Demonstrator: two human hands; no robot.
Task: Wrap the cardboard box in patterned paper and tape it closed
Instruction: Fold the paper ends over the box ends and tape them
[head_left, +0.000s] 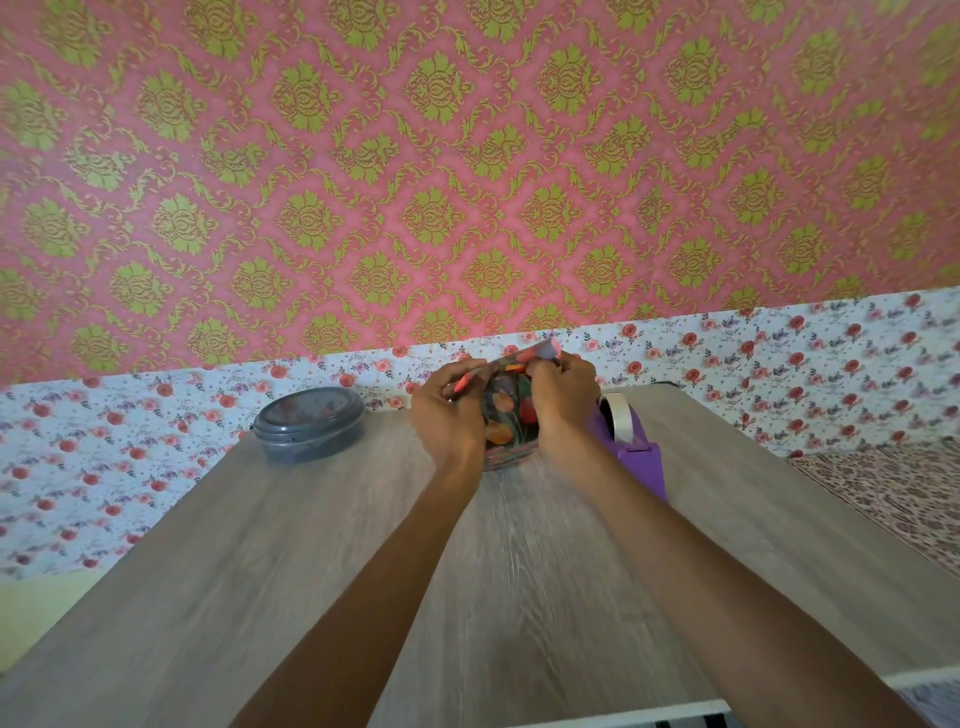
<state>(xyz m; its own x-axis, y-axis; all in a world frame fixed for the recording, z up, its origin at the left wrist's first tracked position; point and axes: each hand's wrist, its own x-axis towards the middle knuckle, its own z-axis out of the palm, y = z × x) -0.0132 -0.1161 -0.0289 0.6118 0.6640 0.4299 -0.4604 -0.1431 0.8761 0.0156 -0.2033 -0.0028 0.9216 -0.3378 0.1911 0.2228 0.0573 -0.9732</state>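
Near the wrapped box (506, 415) sits a lidded tub (309, 423).

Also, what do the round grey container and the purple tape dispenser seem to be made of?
The round grey container looks like plastic: smooth, slightly glossy, with a lid that seems translucent. The purple tape dispenser also looks like moulded plastic, uniform in colour with a soft sheen. Blur leaves both uncertain.

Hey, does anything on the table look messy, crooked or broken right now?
Nothing stands out. The left hand and right hand pinch the paper on the box; a flap sticks up, not yet taped. The tape dispenser and tub sit upright on the table.
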